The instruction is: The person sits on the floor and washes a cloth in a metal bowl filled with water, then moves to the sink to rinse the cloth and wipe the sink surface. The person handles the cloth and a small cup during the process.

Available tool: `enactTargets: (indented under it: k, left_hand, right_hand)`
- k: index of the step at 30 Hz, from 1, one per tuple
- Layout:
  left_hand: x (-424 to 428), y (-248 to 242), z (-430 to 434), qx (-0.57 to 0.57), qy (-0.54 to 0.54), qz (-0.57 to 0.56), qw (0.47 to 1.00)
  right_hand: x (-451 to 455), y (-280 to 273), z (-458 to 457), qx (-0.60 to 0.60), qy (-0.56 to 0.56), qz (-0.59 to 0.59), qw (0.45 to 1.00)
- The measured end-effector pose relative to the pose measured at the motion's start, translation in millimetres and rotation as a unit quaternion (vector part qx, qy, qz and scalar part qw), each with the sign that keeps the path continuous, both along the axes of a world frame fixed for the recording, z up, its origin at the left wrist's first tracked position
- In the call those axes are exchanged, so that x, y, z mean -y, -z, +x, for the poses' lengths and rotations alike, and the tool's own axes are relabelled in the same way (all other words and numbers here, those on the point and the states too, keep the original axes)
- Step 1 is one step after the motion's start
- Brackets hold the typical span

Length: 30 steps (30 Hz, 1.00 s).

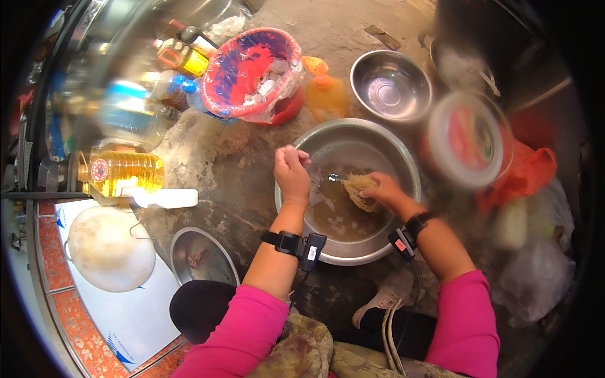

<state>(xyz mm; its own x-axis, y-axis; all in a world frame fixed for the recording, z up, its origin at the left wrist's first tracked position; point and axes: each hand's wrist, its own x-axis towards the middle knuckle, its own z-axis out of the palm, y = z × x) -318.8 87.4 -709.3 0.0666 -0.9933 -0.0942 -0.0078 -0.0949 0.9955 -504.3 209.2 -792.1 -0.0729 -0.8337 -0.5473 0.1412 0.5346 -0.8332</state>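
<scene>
A wide metal basin (359, 251) on the floor holds cloudy brownish water (342, 222) with pale bits in it. Between the fingers of my right hand (385, 191) is a tan fibrous scrubber (361, 189), probably loofah, held over the water at the basin's middle. My left hand (291, 172) is above the basin's left rim, its fingers curled in and nothing visible in them. Each wrist wears a black strap with a small device.
A red bucket (293, 107) lined with plastic stands behind, beside an orange bottle (326, 94) and an empty steel bowl (391, 87). A lidded tub (468, 139) is at right. Leftward are an oil jug (132, 172), a round board (111, 248) and another metal bowl (229, 253).
</scene>
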Motion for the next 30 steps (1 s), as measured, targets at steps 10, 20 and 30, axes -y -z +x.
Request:
enactTargets:
  k: [10, 20, 30]
  left_hand:
    - [107.3, -105.8, 1.5, 0.040, -0.034, -0.247, 0.968]
    - [-34.2, 18.3, -12.1, 0.043, 0.185, 0.268, 0.945]
    - [-45.2, 76.4, -0.7, -0.154, 0.234, 0.370, 0.886]
  right_hand:
    - [0.3, -6.3, 4.9, -0.009, -0.001, -0.012, 1.000]
    - [1.5, -25.7, 23.3, -0.241, 0.021, -0.107, 0.964]
    - [-1.8, -28.0, 35.5, -0.207, -0.040, -0.267, 0.940]
